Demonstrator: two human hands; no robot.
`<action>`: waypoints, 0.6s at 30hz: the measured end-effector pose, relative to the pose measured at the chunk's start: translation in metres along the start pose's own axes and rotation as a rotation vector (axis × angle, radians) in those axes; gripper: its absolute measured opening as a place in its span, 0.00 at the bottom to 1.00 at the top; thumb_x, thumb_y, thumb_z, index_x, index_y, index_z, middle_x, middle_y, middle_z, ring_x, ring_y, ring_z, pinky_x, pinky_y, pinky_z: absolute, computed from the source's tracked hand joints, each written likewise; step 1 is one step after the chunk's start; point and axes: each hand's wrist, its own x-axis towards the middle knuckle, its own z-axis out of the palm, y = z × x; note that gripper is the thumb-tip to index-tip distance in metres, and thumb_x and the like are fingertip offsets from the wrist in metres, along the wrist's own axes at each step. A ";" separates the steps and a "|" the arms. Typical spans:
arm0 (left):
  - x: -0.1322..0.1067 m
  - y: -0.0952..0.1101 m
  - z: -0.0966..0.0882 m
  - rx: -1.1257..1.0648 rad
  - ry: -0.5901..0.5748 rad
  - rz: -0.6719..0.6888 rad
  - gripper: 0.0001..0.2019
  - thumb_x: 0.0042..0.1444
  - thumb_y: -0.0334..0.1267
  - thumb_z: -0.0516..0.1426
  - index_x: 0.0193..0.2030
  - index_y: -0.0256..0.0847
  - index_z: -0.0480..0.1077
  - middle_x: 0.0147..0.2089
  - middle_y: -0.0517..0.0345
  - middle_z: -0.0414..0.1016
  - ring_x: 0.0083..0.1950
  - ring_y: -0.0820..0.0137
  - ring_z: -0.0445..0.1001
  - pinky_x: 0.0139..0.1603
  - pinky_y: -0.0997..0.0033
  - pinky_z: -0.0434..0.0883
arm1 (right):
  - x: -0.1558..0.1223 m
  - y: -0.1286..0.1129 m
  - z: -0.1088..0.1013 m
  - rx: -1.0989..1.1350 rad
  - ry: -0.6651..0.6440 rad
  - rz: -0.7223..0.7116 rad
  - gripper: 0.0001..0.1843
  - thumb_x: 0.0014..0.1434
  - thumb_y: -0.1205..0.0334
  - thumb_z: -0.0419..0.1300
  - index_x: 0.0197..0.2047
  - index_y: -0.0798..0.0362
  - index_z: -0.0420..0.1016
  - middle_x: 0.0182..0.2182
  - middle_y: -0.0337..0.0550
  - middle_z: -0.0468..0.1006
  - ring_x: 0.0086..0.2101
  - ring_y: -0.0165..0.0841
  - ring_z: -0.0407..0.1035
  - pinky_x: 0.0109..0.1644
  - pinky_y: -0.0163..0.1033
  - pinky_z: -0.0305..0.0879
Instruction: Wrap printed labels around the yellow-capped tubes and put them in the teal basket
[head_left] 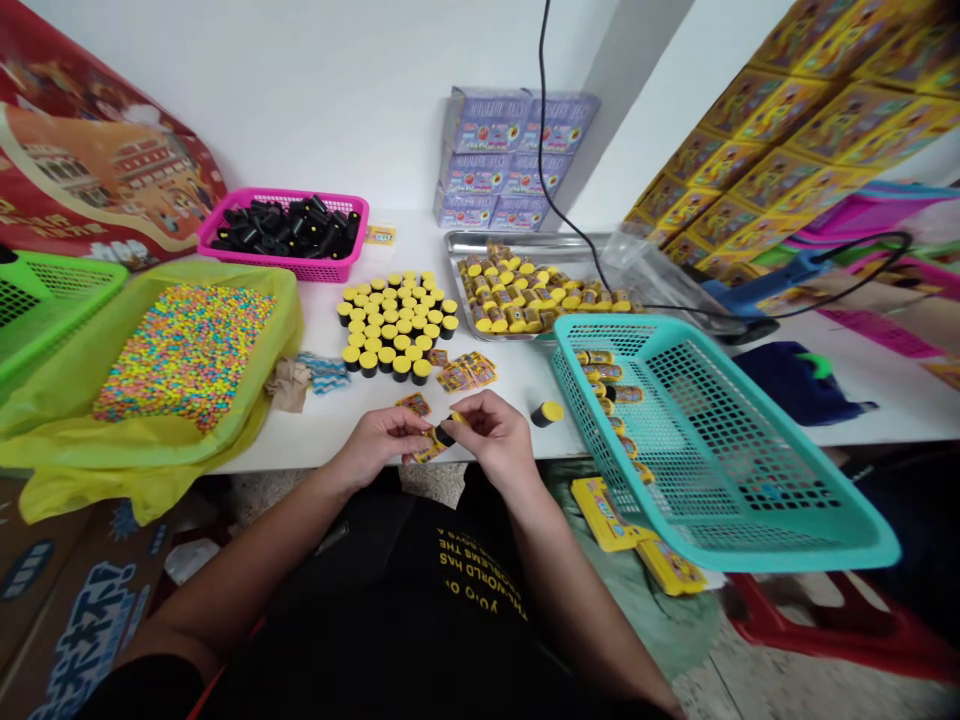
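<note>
At the table's front edge, my right hand is closed around a small black container with a yellow lid. My left hand pinches a yellow printed label, held against the container. Just beyond my hands lie another label and a pile of yellow printed labels. Behind these stands a group of black containers with yellow lids, packed close together. A single black container lies on its side to the right of my right hand.
A turquoise basket with several labelled containers overhangs the table edge at right. Behind it is a metal tray of labelled containers. A pink basket holds black parts. Colourful candies fill a yellow-lined basket at left. A black cable hangs down.
</note>
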 end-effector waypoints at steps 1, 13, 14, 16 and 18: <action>0.000 0.000 0.000 0.003 -0.004 -0.008 0.16 0.42 0.41 0.70 0.37 0.36 0.77 0.28 0.58 0.76 0.24 0.76 0.68 0.24 0.75 0.65 | 0.000 0.000 0.000 0.011 -0.018 0.010 0.15 0.43 0.55 0.72 0.29 0.51 0.72 0.22 0.34 0.71 0.22 0.26 0.61 0.25 0.35 0.57; -0.005 0.008 0.006 -0.164 -0.019 -0.180 0.12 0.45 0.39 0.69 0.36 0.36 0.79 0.36 0.53 0.79 0.36 0.69 0.75 0.41 0.68 0.71 | -0.003 0.005 0.005 0.171 -0.074 0.071 0.20 0.41 0.49 0.74 0.30 0.50 0.73 0.23 0.34 0.73 0.22 0.27 0.64 0.26 0.34 0.61; -0.004 0.008 0.006 -0.235 -0.011 -0.225 0.12 0.43 0.38 0.70 0.36 0.36 0.78 0.36 0.53 0.79 0.36 0.68 0.76 0.42 0.66 0.72 | -0.003 0.006 0.005 0.156 -0.076 0.061 0.20 0.41 0.48 0.74 0.30 0.50 0.74 0.23 0.35 0.74 0.23 0.28 0.65 0.26 0.34 0.62; -0.003 0.007 0.007 -0.348 -0.015 -0.296 0.12 0.41 0.35 0.70 0.35 0.36 0.78 0.35 0.53 0.79 0.36 0.67 0.77 0.43 0.65 0.74 | -0.003 0.007 0.006 0.111 -0.098 0.029 0.19 0.43 0.46 0.73 0.29 0.50 0.75 0.25 0.36 0.74 0.25 0.29 0.67 0.27 0.35 0.64; -0.001 0.006 0.008 -0.411 -0.029 -0.323 0.11 0.41 0.33 0.70 0.34 0.36 0.78 0.35 0.52 0.79 0.37 0.67 0.77 0.43 0.64 0.75 | -0.004 0.008 0.005 0.054 -0.139 -0.021 0.16 0.47 0.47 0.71 0.31 0.50 0.78 0.27 0.38 0.75 0.27 0.29 0.68 0.29 0.35 0.66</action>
